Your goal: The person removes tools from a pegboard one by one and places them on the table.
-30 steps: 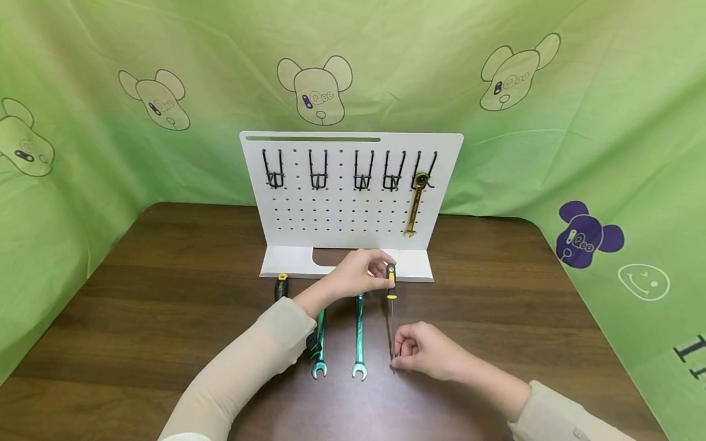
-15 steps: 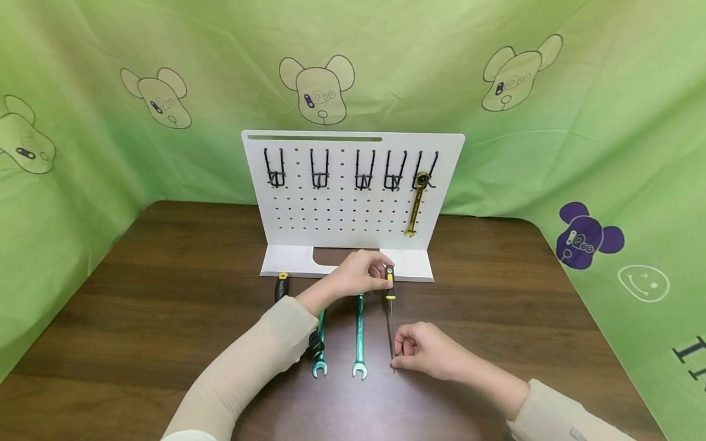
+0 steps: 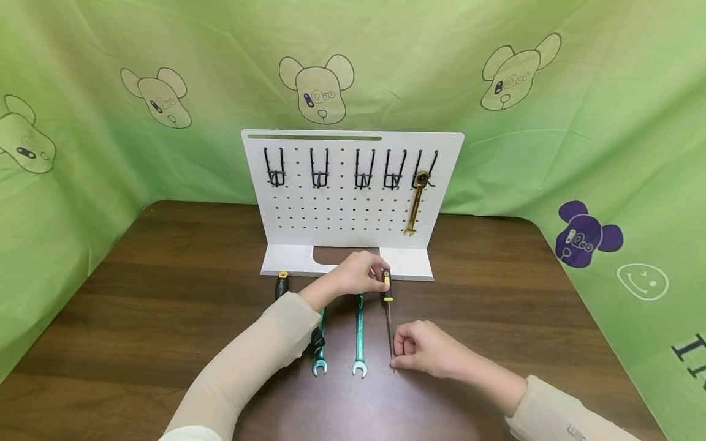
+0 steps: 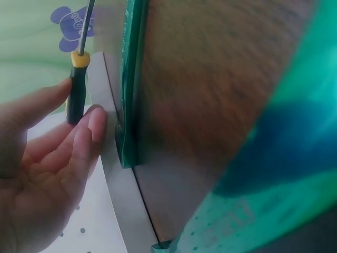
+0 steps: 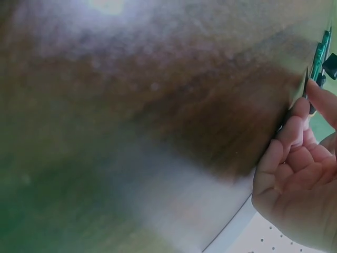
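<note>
The left hand (image 3: 353, 275) pinches the black-and-yellow handle of a screwdriver (image 3: 389, 312) between thumb and fingertips, while the right hand (image 3: 427, 352) pinches the thin shaft near its tip; held at both ends like this, the long tool seems to be kept level and steady just above or on the table (image 3: 165, 306), in line with the other tools. Beside it lie two teal wrenches (image 3: 359, 343), parallel, open ends toward the person, and a second black-handled tool (image 3: 282, 285) partly hidden by the left sleeve. Behind stands a white pegboard (image 3: 353, 190) with black hooks, a gold wrench (image 3: 416, 202) hanging on the rightmost. Whether the screwdriver touches the wood cannot be told. Both wrist views are blurred, and the tip is hidden behind the right hand's fingers.
</note>
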Demonstrator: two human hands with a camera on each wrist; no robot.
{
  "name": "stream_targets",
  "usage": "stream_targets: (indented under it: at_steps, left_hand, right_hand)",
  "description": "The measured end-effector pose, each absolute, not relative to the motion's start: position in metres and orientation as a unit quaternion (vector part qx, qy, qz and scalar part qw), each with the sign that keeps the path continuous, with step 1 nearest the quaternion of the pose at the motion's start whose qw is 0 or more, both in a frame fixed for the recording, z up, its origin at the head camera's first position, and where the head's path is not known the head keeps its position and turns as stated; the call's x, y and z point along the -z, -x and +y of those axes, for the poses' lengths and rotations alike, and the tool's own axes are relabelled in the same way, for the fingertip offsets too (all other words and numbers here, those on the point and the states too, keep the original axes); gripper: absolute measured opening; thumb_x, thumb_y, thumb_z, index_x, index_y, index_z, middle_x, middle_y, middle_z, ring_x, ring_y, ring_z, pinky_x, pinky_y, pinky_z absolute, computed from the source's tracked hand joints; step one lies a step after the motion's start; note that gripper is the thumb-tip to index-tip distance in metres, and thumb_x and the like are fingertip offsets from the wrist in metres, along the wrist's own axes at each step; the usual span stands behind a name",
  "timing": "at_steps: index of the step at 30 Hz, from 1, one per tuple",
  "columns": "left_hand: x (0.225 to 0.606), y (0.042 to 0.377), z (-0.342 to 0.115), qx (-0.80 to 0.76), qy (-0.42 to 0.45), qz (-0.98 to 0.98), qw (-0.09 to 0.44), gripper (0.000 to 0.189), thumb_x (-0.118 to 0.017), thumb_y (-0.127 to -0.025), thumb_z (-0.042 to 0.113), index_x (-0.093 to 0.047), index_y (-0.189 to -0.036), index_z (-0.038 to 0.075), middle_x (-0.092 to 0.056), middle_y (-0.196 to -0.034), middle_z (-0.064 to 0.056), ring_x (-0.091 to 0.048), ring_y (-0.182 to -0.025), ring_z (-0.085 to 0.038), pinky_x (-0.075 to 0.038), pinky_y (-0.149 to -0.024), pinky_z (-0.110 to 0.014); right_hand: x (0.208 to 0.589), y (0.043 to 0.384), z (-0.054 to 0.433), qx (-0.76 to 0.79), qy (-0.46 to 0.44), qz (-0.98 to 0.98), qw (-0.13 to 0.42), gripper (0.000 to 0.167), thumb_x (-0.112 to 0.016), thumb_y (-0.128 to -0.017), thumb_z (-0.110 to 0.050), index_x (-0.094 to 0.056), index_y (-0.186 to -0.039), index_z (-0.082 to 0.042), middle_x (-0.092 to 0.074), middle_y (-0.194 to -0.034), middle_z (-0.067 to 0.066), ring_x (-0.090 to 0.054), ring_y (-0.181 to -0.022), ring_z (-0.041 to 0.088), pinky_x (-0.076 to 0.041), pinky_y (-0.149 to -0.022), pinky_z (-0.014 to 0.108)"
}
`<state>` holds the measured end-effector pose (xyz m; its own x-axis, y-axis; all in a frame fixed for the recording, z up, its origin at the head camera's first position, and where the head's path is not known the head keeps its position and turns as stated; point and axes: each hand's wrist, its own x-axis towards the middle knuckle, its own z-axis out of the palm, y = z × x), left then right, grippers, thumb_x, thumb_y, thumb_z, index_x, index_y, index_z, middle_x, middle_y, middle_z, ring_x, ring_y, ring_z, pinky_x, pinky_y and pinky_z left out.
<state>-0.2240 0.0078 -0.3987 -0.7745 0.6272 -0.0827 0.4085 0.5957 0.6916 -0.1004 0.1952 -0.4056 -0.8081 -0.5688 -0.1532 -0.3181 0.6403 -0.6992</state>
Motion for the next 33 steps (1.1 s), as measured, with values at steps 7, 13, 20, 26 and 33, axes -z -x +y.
stream_targets:
  at_steps: [7,13,20,26,33]
  left_hand:
    - [0.396,0.221,0.008,-0.312,-0.298,0.886,0.170,0.038,-0.077,-0.088,0.019,-0.069,-0.122,0.004,-0.075,-0.094,-0.005,-0.067,-0.083,-0.012,-0.053,-0.074,-0.021]
    - [0.393,0.218,0.008,-0.282,-0.311,0.890,0.176,0.035,-0.075,-0.089,0.017,-0.069,-0.122,0.006,-0.076,-0.098,-0.005,-0.068,-0.092,-0.015,-0.054,-0.081,-0.023]
    - [0.393,0.216,0.007,-0.288,-0.312,0.886,0.186,0.038,-0.074,-0.090,0.015,-0.066,-0.126,0.004,-0.074,-0.108,-0.007,-0.069,-0.101,-0.017,-0.055,-0.088,-0.026]
    - [0.393,0.218,0.004,-0.289,-0.324,0.882,0.184,0.033,-0.072,-0.091,0.016,-0.069,-0.122,0.005,-0.074,-0.108,-0.006,-0.068,-0.100,-0.017,-0.054,-0.087,-0.025]
    - [0.387,0.225,-0.002,-0.324,-0.333,0.871,0.162,0.034,-0.068,-0.093,0.015,-0.067,-0.124,0.001,-0.074,-0.111,-0.010,-0.070,-0.103,-0.022,-0.056,-0.087,-0.028]
  right_hand:
    - [0.406,0.099,0.196,0.338,0.251,0.886,0.194,0.025,-0.083,-0.077,-0.017,-0.058,-0.072,-0.014,-0.044,-0.055,-0.014,-0.041,-0.051,-0.004,-0.039,-0.049,0.017]
    - [0.406,0.098,0.196,0.340,0.254,0.883,0.201,0.025,-0.083,-0.077,-0.017,-0.058,-0.073,-0.015,-0.043,-0.056,-0.014,-0.041,-0.051,-0.004,-0.037,-0.049,0.017]
    - [0.405,0.097,0.195,0.330,0.259,0.888,0.190,0.023,-0.080,-0.078,-0.014,-0.058,-0.075,-0.014,-0.041,-0.056,-0.015,-0.039,-0.052,-0.004,-0.037,-0.050,0.016]
    - [0.405,0.098,0.200,0.338,0.263,0.885,0.184,0.021,-0.080,-0.078,-0.014,-0.059,-0.075,-0.014,-0.043,-0.057,-0.015,-0.040,-0.052,-0.005,-0.038,-0.049,0.017]
    - [0.401,0.111,0.219,0.360,0.255,0.883,0.158,0.015,-0.077,-0.083,-0.012,-0.063,-0.078,-0.012,-0.055,-0.063,-0.010,-0.046,-0.055,-0.004,-0.042,-0.050,0.017]
